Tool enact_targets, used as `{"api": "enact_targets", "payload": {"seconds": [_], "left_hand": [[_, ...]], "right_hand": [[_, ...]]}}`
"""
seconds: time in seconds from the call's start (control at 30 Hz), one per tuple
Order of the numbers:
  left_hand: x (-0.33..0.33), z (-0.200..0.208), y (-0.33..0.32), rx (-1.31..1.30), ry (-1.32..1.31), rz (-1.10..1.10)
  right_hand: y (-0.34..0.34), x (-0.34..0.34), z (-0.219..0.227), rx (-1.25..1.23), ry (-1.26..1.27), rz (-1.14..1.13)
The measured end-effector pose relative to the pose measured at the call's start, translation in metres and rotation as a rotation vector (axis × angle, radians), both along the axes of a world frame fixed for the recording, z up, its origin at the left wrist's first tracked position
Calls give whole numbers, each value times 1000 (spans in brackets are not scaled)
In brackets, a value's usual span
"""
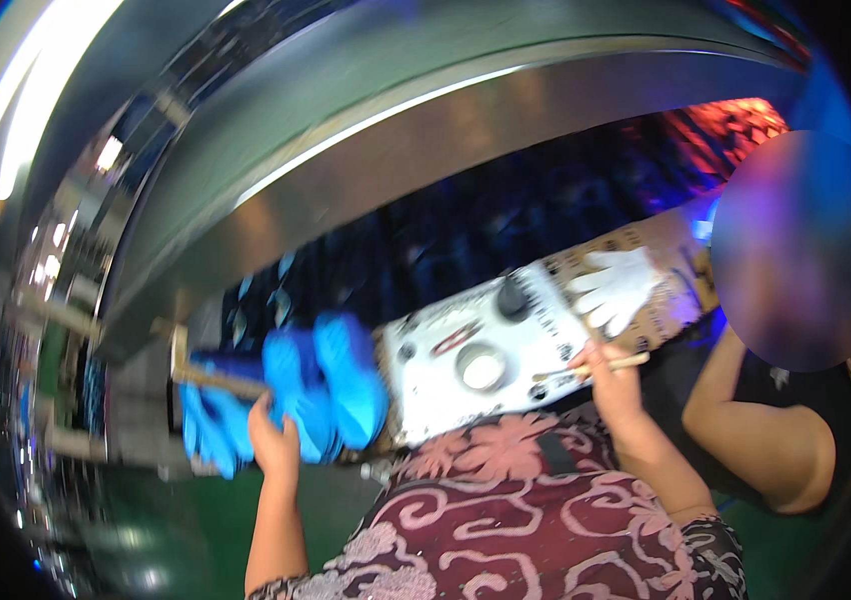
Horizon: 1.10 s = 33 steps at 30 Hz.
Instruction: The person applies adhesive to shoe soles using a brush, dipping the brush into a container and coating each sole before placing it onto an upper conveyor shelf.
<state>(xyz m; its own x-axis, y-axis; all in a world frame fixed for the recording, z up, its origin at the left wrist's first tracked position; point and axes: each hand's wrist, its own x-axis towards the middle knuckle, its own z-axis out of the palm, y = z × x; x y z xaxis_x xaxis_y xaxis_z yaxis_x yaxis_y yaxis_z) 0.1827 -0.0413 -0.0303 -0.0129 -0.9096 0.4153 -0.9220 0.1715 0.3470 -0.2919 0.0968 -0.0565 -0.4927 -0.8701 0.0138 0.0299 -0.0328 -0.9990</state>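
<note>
My right hand (pixel 614 385) is closed round a thin brush (pixel 629 362) with a pale wooden handle. The brush's dark tip points left over a white board (pixel 426 400). On that board stand a small round cup of whitish contents (pixel 481 367), a dark rounded object (pixel 514 298) and a reddish tweezer-like tool (pixel 457 338). My left hand (pixel 274 440) is at the blue shoe soles (pixel 346 385), thumb apart from the fingers. Its fingertips lie by the end of a wooden strip (pixel 221 380); whether they touch it I cannot tell.
Beyond the board runs a dark conveyor (pixel 426 235) under a long metal hood (pixel 396 130), glowing red at far right. A white glove (pixel 618 290) lies on brown cardboard (pixel 686 300). Another person's arm (pixel 761 445) is close on my right. Below shows a green floor (pixel 186 530).
</note>
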Motion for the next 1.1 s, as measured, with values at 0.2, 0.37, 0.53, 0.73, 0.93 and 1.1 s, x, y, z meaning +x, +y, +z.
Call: {"api": "enact_targets", "payload": {"seconds": [0.2,0.37,0.53,0.73,0.93,1.1], "left_hand": [[45,-51,5,512,-66,183],[58,-57,4,365,-33,221],[86,-64,6,299,471,253],[34,-19,9,703,1362,134],[7,-2,24,842,1541,-33],[-53,23,33,839,1493,-259]], "right_hand": [[-46,26,13,72,214,80],[-69,52,21,62,339,198],[-95,74,7,26,662,352],[-98,77,3,-50,808,282],[-89,73,12,-130,710,241],[-78,64,9,2,394,168]]}}
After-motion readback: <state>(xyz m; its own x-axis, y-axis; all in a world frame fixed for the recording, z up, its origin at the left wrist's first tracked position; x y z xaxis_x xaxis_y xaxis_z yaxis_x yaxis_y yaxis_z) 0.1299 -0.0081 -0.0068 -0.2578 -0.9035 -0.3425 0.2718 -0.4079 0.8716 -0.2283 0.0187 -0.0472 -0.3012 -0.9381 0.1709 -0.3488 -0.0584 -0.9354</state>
